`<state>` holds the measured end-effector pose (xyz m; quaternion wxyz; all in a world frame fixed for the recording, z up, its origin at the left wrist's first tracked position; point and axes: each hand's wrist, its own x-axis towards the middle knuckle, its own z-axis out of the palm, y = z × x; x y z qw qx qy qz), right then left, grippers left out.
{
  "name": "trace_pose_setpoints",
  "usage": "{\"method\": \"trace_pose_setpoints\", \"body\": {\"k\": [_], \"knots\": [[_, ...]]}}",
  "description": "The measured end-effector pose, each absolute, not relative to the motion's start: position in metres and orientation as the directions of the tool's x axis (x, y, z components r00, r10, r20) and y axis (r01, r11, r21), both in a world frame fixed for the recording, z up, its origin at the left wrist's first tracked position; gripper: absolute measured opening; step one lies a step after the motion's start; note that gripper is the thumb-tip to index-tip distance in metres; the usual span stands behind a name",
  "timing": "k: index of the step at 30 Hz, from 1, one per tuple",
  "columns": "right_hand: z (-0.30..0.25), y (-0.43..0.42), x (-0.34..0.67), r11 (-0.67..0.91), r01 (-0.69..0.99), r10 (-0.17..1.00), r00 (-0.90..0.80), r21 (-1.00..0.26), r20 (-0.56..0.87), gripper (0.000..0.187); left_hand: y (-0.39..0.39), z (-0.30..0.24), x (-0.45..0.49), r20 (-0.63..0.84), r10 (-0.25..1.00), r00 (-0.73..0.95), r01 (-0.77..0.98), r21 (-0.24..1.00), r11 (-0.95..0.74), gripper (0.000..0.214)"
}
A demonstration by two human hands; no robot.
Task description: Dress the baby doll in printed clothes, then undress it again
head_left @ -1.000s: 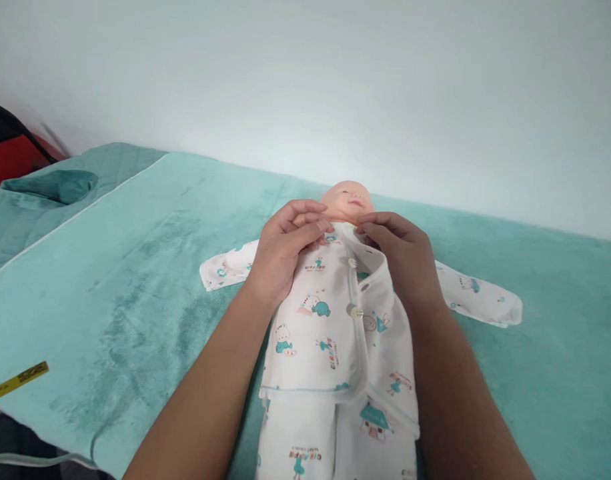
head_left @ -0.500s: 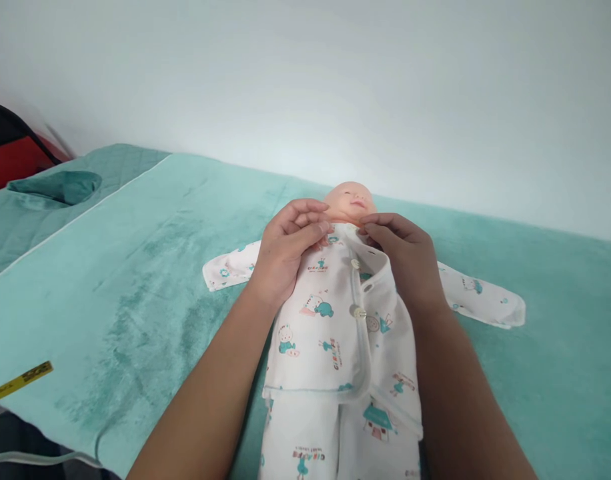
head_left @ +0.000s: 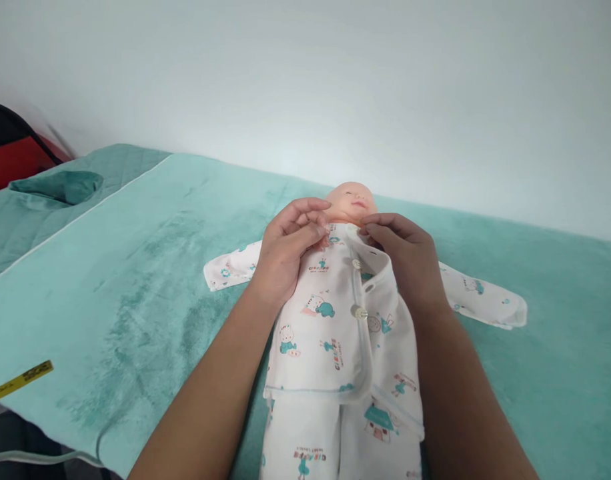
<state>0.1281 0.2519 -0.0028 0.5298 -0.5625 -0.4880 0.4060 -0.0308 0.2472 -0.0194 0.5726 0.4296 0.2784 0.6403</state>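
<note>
The doll's point(head_left: 353, 193) shirt point(head_left: 315, 353) lies under our fingers, and we seem to be working its collar. Our right hand point(head_left: 408, 253) pinches the edge; what our left hand point(head_left: 285, 250) grasps, we cannot tell. Next calls for fine, steady fingertip control.

Jacket point(head_left: 330, 320): white, teal animal prints, pale-blue edging. Trousers point(head_left: 303, 430): white, teal-roofed house print. Blanket point(head_left: 150, 267): mottled teal. Strip point(head_left: 20, 383), blanket's near left corner: yellow, black markings.
</note>
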Motion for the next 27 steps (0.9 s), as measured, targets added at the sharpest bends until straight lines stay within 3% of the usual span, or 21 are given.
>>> {"method": "trace_pose_setpoints", "body": {"k": [27], "knots": [[-0.0022, 0.2518, 0.1274, 0.034, 0.107, 0.979, 0.198, -0.994, 0.054, 0.011, 0.2456, -0.0182, -0.0299, 0.267, 0.963, 0.03, -0.481, 0.849, -0.22, 0.024]]}}
